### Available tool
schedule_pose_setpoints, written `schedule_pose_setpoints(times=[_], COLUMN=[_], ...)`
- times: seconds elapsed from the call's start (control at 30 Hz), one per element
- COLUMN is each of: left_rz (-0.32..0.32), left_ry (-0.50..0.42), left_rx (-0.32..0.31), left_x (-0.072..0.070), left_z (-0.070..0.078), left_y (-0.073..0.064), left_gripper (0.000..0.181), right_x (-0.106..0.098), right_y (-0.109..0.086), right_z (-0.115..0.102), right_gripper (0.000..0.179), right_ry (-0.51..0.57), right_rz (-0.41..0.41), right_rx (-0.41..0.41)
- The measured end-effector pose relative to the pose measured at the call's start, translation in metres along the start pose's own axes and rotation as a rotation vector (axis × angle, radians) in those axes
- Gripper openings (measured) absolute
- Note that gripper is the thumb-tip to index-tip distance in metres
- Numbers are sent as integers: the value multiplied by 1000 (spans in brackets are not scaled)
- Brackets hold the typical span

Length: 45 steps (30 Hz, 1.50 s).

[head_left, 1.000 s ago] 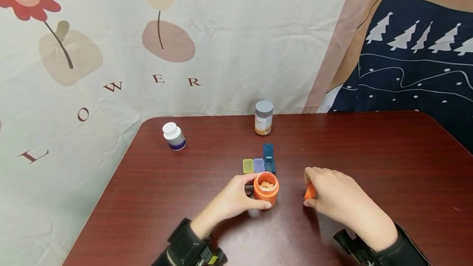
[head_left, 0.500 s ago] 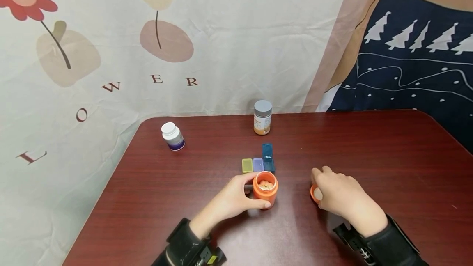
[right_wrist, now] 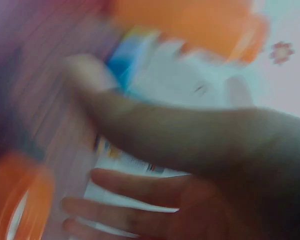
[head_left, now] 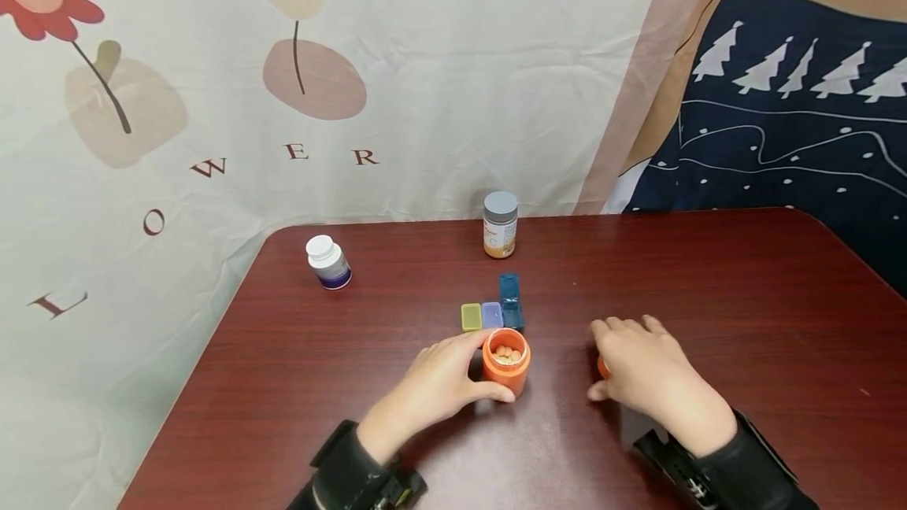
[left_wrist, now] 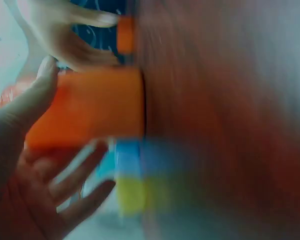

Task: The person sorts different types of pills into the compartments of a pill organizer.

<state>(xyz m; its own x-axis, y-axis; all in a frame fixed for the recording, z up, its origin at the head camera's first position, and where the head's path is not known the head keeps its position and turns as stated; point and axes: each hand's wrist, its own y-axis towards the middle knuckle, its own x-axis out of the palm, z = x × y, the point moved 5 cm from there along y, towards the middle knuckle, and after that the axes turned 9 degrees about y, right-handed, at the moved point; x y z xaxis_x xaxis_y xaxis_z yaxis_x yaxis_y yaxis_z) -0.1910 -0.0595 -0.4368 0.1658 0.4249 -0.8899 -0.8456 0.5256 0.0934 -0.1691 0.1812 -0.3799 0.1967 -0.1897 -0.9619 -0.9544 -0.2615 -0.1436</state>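
In the head view my left hand (head_left: 439, 376) holds an orange pill bottle (head_left: 505, 380), thumb across its near side and index finger round the back. The bottle stands upright and uncapped, with pale orange tablets (head_left: 507, 355) inside. To the right, my right hand (head_left: 648, 364) is low over the table beside the orange cap (head_left: 603, 368), which it partly hides. The right wrist view is blurred, but thumb and fingers are spread there and the cap (right_wrist: 20, 200) lies apart from them. Just behind the bottle is a small pill organizer (head_left: 492, 315) with green, purple and blue compartments; its blue lid stands up.
A white bottle (head_left: 328, 262) with a purple base stands at the table's back left. Near the back edge is a grey-lidded jar (head_left: 500, 225). The reddish-brown table (head_left: 765, 297) meets a printed white cloth (head_left: 453, 77) behind it.
My right hand has put the orange cap down on the table, and its fingers have come off it. My left hand keeps its hold on the bottle.
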Motion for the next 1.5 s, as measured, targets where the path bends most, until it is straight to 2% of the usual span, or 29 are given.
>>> schedule_pose_setpoints(times=[0.03, 0.07, 0.13, 0.23, 0.3, 0.33, 0.4, 0.5, 0.6, 0.67, 0.77, 0.87, 1.0, 1.1, 1.17, 1.27, 1.5], left_rz=[-33, -40, -67, -55, -34, -21, -18, -68, -105, -102, -69, -60, -52, -47, -48, -48, -14], left_ry=[5, 32, 49, 56, 46, 55, 88, 161, 254, 293, 318, 298, 249, 222, 208, 204, 213], left_rx=[-13, -10, -31, -92, -128, -136, -138, -132, -130, -135, -156, -186, -194, -182, -183, -206, -227], left_x=[-6, -6, -22, -51, -64, -65, -58, -30, -2, 8, 13, 14, 12, 9, 6, 4, 7], left_z=[1, -4, -3, 3, 6, 4, -6, -31, -54, -61, -66, -67, -64, -59, -55, -53, -56], left_y=[0, 0, -1, -5, -4, -1, 9, 30, 48, 57, 64, 66, 68, 71, 71, 70, 70], left_gripper=[78, 79, 76, 63, 53, 50, 50, 59, 68, 68, 65, 58, 49, 45, 43, 42, 45], right_x=[0, 0, 8, 32, 52, 61, 80, 96, 101, 97, 81, 52, 10, -10, -17, -23, -31], right_y=[0, 0, 2, 8, 14, 16, 23, 32, 36, 36, 33, 27, 17, 12, 12, 17, 33], right_z=[-7, -14, -28, -41, -43, -42, -37, -33, -33, -36, -40, -43, -41, -37, -36, -35, -37], right_gripper=[79, 81, 82, 88, 93, 96, 95, 84, 70, 66, 65, 64, 63, 63, 63, 64, 67], right_ry=[42, 88, 190, 317, 385, 422, 494, 638, 740, 768, 740, 703, 586, 435, 352, 282, 169], right_rz=[-8, -6, 8, 82, 128, 147, 159, 126, 102, 94, 133, 186, 332, 477, 545, 594, 597], right_rx=[-13, -26, -54, -145, -209, -248, -273, -305, -339, -340, -313, -243, -159, -130, -150, -195, -255])
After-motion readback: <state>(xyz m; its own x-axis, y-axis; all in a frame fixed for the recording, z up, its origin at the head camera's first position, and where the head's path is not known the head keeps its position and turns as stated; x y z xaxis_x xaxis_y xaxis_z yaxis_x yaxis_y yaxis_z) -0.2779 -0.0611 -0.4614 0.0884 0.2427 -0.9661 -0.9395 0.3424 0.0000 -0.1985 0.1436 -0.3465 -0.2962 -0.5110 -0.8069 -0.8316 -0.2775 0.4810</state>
